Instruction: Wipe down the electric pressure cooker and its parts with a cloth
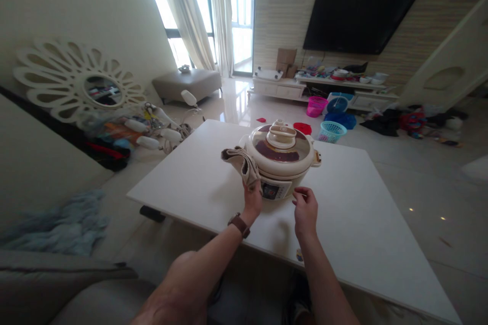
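Observation:
A cream electric cooker (280, 162) with a glass-windowed lid (282, 138) stands on the white table (183, 177), its control panel facing me. Brown stains show on the lid's window and on the right side handle. My left hand (252, 200), with a brown watch on the wrist, is closed around a folded beige cloth (244, 165), which is up against the cooker's left front side. Just off the cooker's lower right front is my right hand (305, 208), its fingers curled in; whether anything is between them I cannot make out.
Beyond the table are a pink basket (317, 106), a light blue basket (331, 131) and a red item (302, 128) on the floor. Lamp parts (152, 137) and bags lie to the left below a flower-shaped mirror (101, 91). A sofa (68, 289) is at near left.

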{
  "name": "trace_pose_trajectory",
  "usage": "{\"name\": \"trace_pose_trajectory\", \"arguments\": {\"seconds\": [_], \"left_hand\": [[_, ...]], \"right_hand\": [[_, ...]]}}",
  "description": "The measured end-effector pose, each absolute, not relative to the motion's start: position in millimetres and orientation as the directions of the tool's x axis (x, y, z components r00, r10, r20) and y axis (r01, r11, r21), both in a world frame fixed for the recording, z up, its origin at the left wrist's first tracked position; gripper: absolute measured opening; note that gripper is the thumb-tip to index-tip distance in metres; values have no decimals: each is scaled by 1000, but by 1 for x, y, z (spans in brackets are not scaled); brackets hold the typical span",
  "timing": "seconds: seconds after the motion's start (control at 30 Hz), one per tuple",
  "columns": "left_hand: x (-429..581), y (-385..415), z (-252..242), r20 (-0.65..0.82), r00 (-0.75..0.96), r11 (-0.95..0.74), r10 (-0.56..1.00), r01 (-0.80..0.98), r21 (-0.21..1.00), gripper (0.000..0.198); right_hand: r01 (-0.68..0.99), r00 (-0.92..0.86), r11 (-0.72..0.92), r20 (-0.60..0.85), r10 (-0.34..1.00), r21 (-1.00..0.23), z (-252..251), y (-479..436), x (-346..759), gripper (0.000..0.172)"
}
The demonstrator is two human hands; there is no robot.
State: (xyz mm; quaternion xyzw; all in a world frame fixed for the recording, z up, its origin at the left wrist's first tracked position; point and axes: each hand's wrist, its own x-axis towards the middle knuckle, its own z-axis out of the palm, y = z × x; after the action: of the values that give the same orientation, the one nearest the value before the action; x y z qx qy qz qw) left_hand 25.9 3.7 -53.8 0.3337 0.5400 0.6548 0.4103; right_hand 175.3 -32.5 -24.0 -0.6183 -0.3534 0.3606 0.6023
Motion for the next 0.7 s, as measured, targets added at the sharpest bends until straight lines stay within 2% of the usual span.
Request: {"name": "trace_pose_trajectory", "arguments": {"seconds": [0.07,0.17,0.27,0.47,0.7], "left_hand": [[11,24,-52,-1,-492,-111,871,-198,974,57],[-6,46,-53,-94,-497,-55,863,-277,959,54],[4,31,-60,-165,-484,-9,860,-337,942,54],[58,-38,-71,-137,-479,1,867,-274,962,57],[28,14,-32,-148,-552,8,821,-248,969,51]], "right_hand": [[2,496,-34,-28,868,-999,-27,-33,173,30],[21,496,-28,-14,868,-999,-32,-30,172,29],[41,517,-7,16,856,-999,-35,-23,172,30],[-69,600,24,-22,800,-997,-30,-14,171,43],[-190,518,11,-91,851,-982,-22,-21,162,57]]}}
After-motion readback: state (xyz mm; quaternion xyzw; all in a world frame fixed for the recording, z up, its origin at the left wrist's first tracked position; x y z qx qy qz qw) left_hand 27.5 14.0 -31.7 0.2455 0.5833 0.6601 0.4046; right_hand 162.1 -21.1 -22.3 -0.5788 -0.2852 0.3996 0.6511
